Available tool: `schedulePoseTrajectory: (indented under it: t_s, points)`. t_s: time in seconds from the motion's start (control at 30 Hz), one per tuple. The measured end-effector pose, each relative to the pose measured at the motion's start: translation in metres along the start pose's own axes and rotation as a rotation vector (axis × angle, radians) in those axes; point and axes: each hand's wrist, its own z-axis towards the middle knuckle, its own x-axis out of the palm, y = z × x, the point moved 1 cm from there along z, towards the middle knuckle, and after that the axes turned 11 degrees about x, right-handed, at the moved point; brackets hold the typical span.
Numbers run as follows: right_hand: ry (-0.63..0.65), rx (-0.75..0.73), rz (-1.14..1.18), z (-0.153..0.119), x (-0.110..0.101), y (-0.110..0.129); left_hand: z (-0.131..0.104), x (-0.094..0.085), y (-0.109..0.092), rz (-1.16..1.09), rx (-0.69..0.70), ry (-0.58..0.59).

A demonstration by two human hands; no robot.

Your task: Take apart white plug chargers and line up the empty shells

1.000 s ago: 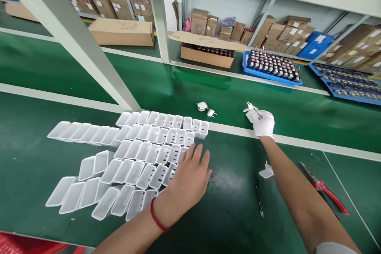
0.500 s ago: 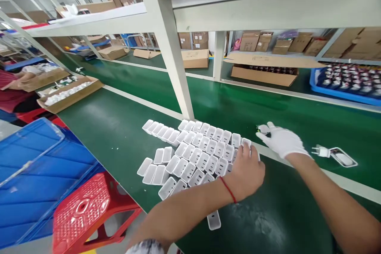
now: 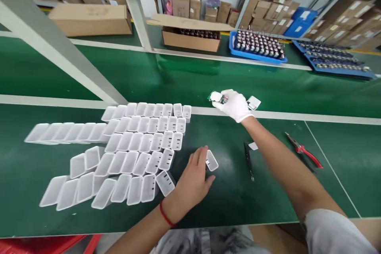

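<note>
My bare left hand (image 3: 193, 176), with a red string at the wrist, is at a single white plastic case (image 3: 212, 160) on the green table, its fingers closed along the case's left side. In my gloved right hand (image 3: 233, 104) is a small white part (image 3: 216, 96) with a green board edge and thin wires, pinched by the fingertips above the belt. Rows of open white cases (image 3: 145, 143) stand left of my left hand. Another white piece (image 3: 253, 102) lies on the belt just beyond the glove.
Black tweezers (image 3: 248, 160) and red-handled pliers (image 3: 302, 151) lie on the right of the table (image 3: 336, 143). A grey post (image 3: 74, 55) rises at the left. Across the belt are an open carton (image 3: 190, 41) and blue trays (image 3: 257, 53) of parts.
The view has swung right. My left hand has moved from the rows to nearer the table's front, with one case apart from them. My right hand still holds the small part.
</note>
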Motion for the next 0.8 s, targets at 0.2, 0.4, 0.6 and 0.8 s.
schedulePoseTrajectory:
  t_s: [0.2, 0.4, 0.6, 0.8]
  points:
    - [-0.070, -0.341, 0.419, -0.098, -0.025, -0.078, -0.001, 0.028, 0.012, -0.202, -0.104, -0.237]
    - [-0.161, -0.705, 0.186, -0.160, -0.021, -0.090, 0.013, 0.039, 0.012, -0.367, 0.000, -0.183]
    - [-0.164, -0.811, -0.025, -0.165, -0.018, -0.068, 0.010, 0.038, 0.014, -0.399, 0.136, -0.211]
    - [-0.225, -0.836, -0.130, -0.173, -0.022, -0.055, 0.008, 0.032, 0.014, -0.465, 0.216, -0.230]
